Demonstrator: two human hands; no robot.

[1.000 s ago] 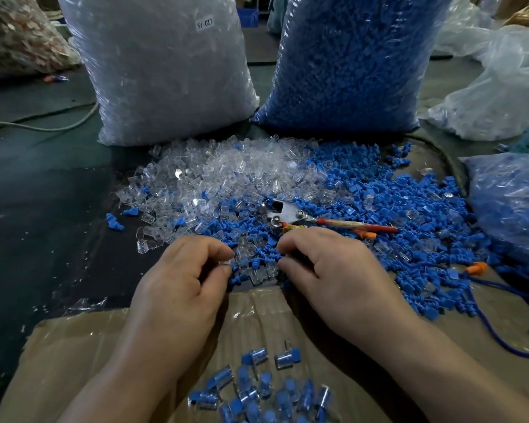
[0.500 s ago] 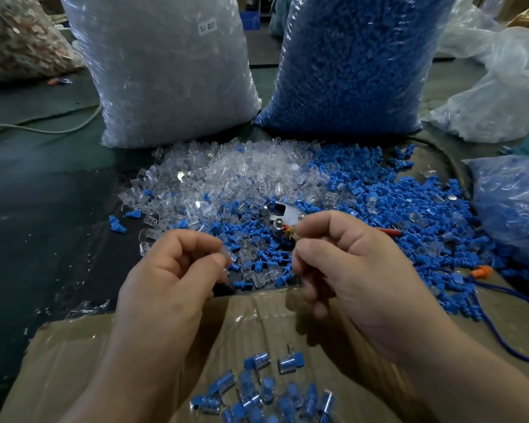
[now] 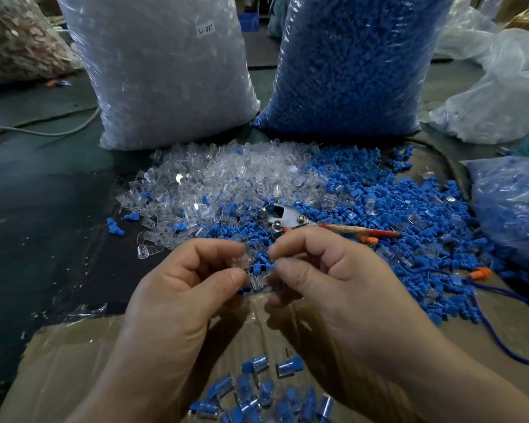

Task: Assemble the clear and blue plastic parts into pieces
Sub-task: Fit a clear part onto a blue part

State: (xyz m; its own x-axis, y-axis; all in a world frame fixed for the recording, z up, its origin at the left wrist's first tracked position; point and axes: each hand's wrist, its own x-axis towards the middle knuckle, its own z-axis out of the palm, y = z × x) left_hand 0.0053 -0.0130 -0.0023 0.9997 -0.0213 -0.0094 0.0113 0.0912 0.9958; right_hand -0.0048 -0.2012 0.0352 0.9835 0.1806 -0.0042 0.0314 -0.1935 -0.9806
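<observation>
I log: left hand point(image 3: 177, 288) pinching a clear part point(image 3: 239, 260) between thumb and forefinger. Right hand point(image 3: 327, 279) curled in a pinch just beside it; contents I cannot tell. Beyond, on the surface point(image 3: 43, 224): clear pile point(image 3: 226, 181), blue pile point(image 3: 394, 203), cutter point(image 3: 287, 216). Nearest me: finished pieces point(image 3: 257, 392) on cardboard point(image 3: 74, 361).

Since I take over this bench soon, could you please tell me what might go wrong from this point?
The left hand pinches a clear part above the loose pile; if it slips, it could be lost among look-alikes. The metal cutter lies just beyond the right hand, so reaching forward might catch a knuckle. What the right fingers hold is hidden.
</observation>
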